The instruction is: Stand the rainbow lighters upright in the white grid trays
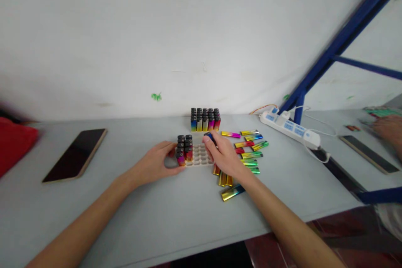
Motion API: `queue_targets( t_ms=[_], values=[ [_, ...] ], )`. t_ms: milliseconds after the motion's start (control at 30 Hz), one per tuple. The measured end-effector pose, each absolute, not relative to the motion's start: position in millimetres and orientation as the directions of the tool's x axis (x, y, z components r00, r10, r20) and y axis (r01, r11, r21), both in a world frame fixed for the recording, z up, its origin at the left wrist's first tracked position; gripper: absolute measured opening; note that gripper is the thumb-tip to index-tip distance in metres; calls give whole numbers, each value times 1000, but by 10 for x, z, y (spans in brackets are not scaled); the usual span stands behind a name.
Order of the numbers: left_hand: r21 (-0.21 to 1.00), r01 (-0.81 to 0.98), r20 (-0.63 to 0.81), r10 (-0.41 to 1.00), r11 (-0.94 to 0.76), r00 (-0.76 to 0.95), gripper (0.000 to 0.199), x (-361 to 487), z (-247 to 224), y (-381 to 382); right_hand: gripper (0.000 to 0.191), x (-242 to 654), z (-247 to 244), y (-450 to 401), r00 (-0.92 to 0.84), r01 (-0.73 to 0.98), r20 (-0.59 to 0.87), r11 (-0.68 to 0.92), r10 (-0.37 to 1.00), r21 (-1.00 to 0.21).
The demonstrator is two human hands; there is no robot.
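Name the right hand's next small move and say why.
Probably lower the dark item in the right hand into a bare tray slot: slots beside the upright lighters stand open, and the left hand is at the tray's edge.

Right of centre, loose lighters [251, 155] are showing metallic yellow, red, green and orange, several blending two colours, while black-topped lighters [185, 150] in the white centre tray [201, 157] are reading magenta and red, the lower-centre tabletop [176, 213] plain grey, and the upper-right frame [346, 35] blue.
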State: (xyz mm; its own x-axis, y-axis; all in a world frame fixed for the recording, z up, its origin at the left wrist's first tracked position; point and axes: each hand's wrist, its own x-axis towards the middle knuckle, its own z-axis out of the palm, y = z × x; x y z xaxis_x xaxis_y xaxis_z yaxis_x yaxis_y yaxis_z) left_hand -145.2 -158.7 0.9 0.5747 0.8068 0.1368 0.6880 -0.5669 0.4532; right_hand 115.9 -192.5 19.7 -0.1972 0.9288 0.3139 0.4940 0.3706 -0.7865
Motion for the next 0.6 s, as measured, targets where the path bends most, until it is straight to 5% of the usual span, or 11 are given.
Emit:
queue_targets(
  t_ms=[167, 400, 600],
  values=[
    [451, 676, 145, 796, -582, 588, 39, -1453, 0, -1609, 41, 1118, 239, -2010, -415, 628, 394, 571, 820, -528],
    [454, 664, 174, 790, -594, 588, 37, -1454, -9, -1620, 36, 1073, 133, -2011, -423, 615, 287, 505, 860, -606],
    [486, 649, 166, 791, -586, 589, 37, -1442, -2, -1619, 34, 1071, 106, -1976, -511, 711, 256, 571, 821, -411]
  ],
)
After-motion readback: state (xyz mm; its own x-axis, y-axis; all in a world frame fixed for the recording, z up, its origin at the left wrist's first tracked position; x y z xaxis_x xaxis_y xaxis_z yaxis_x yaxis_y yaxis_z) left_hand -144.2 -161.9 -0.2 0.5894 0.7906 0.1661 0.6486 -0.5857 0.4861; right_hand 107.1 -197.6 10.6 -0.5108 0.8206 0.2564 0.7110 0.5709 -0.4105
